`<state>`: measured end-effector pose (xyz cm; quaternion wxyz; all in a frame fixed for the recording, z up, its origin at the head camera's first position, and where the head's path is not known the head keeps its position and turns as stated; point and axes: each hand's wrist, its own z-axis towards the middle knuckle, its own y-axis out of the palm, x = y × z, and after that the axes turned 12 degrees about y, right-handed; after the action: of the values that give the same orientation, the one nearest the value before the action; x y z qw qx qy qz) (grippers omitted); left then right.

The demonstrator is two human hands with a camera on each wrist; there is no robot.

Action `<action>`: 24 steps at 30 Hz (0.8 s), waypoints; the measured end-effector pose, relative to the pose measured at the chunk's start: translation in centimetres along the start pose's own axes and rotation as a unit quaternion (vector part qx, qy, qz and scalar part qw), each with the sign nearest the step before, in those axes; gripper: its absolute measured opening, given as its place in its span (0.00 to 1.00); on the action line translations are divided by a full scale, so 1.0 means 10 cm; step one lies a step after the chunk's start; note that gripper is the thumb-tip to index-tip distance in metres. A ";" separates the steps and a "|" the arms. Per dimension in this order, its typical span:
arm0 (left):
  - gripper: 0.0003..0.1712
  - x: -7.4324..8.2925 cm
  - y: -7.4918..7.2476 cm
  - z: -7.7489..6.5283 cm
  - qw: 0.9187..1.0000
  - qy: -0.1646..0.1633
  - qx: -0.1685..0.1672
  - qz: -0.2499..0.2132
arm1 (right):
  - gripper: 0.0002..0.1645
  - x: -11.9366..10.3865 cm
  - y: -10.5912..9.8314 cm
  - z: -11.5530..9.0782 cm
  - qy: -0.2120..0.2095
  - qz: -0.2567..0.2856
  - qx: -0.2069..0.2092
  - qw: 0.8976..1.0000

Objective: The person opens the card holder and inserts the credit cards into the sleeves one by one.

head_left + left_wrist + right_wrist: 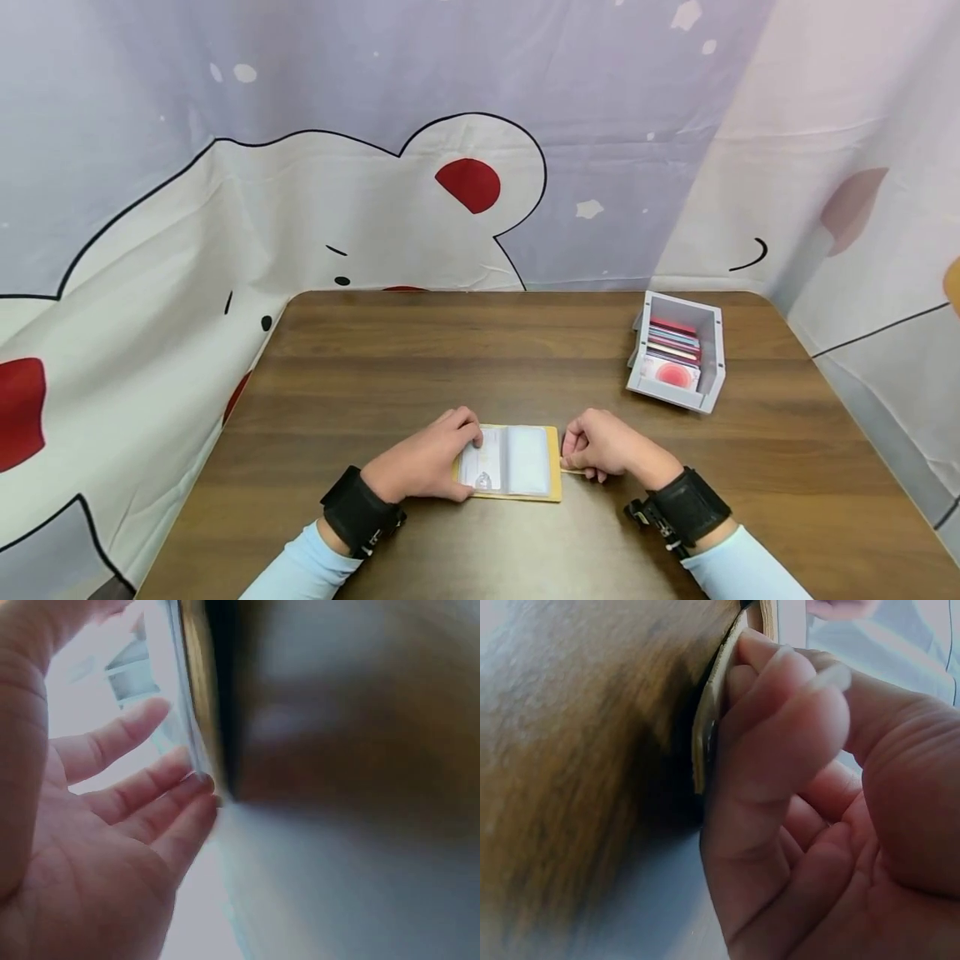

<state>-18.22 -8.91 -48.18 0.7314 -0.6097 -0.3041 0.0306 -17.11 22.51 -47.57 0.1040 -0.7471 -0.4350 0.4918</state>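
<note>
A yellow card holder lies spread open on the table, with clear plastic sleeves inside. A pale printed card shows in its left sleeve; the right sleeve looks whitish and blank. My left hand rests at the holder's left side, fingers relaxed over its upper left part and thumb by the lower left edge. In the left wrist view several fingertips meet the holder's edge. On the other side my right hand pinches the holder's narrow yellow closure strap, which has a dark snap on it.
At the back right of the brown wooden table stands a grey box, tilted in view, with a row of colourful cards inside. A printed cloth hangs behind the table and along its sides.
</note>
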 end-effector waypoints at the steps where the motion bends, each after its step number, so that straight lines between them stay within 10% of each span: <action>1: 0.30 -0.01 0.00 -0.01 1.000 -0.004 -0.005 0.002 | 0.11 0.00 0.00 0.00 0.000 0.001 0.001 1.000; 13: 0.31 -0.01 -0.02 -0.02 0.999 -0.021 -0.029 -0.013 | 0.07 0.12 -0.20 0.03 -0.083 -0.055 0.056 0.993; 20: 0.31 -0.03 -0.02 0.00 0.999 -0.017 -0.028 -0.017 | 0.07 0.36 -1.08 -0.02 -0.104 -0.189 0.313 0.925; 24: 0.31 -0.03 -0.02 0.00 0.999 -0.017 -0.028 -0.016 | 0.12 0.46 -1.48 -0.02 -0.069 -0.227 0.304 0.923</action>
<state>-18.55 -9.14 -48.13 0.7088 -0.6247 -0.3270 0.0207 -24.38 34.91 -41.84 0.4044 -0.5248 -0.4285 0.6143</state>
